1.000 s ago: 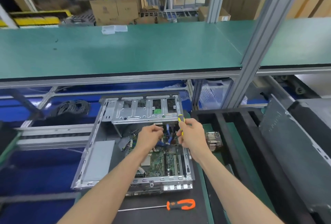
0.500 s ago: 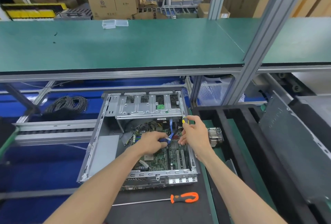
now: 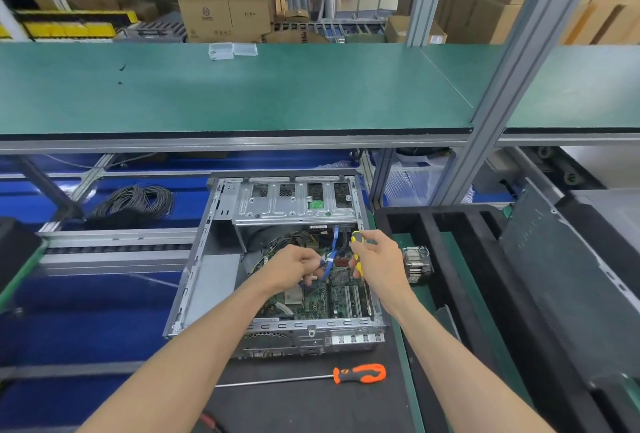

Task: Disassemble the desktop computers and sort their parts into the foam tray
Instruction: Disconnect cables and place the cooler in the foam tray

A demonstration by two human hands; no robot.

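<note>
An open desktop computer case [image 3: 204, 280] lies in front of me, its green motherboard [image 3: 329, 301] exposed and a metal drive cage [image 3: 294, 204] at its far end. Over the board, my left hand [image 3: 294, 268] pinches a blue cable [image 3: 330, 256] that runs up towards the cage. My right hand [image 3: 375, 261] grips a yellow-handled screwdriver [image 3: 356, 249] beside the cable. To the right stands the black foam tray [image 3: 446, 259], with a metal heatsink [image 3: 417, 262] in its near-left slot.
An orange-handled screwdriver [image 3: 360, 373] lies on the black mat in front of the case. A coil of black cable [image 3: 135, 202] sits at the left on a blue surface. A grey case panel [image 3: 568, 276] leans at the right. A green shelf [image 3: 242, 89] overhangs the back.
My left hand has dropped from near the drive cage onto the board and taken the blue cable. My right hand has stayed beside it with the yellow screwdriver.
</note>
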